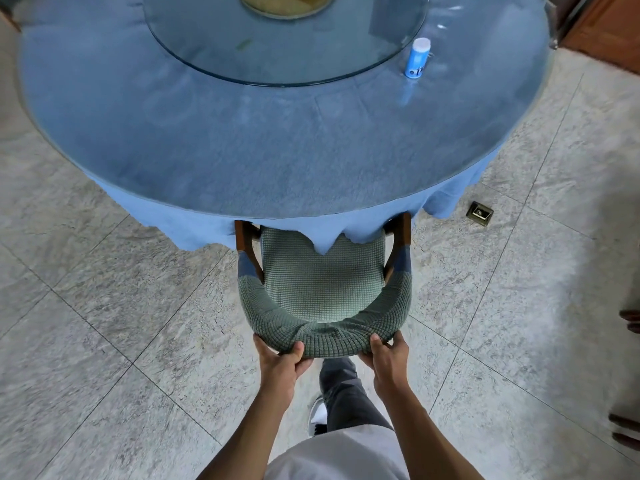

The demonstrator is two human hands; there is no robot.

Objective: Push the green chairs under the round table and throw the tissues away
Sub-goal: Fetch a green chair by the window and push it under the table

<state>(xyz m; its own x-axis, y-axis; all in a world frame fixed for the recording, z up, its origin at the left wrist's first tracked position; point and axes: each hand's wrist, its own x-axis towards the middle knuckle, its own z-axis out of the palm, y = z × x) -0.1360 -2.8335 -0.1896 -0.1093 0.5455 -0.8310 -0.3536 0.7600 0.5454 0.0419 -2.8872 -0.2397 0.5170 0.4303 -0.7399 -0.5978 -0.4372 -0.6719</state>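
Both hands grip the chair's backrest: left hand [282,358] curled over its left end, thumb on top, and right hand [386,353] curled over its right end. The person's leg [346,393] is stepped in just behind the backrest, so a hard shove risks the knee hitting it or a stumble. The green chair [323,289] is roughly centred on the table's near edge, front of the seat already under the hanging blue tablecloth [194,226]. Main risk, as I read it: the wooden armrest posts [401,230] sit right at the table edge, so if they stand higher than the tabletop they'll knock the glass rim; can't tell the clearance from here. Second risk: the cloth hem drapes onto the seat and could snag and drag as the chair goes in. That would tug the cloth on the round table [104,133] and could tip the small blue bottle [418,57] standing past the chair, beside the glass turntable [284,39]. Uneven push skews the chair. No tissues visible here.
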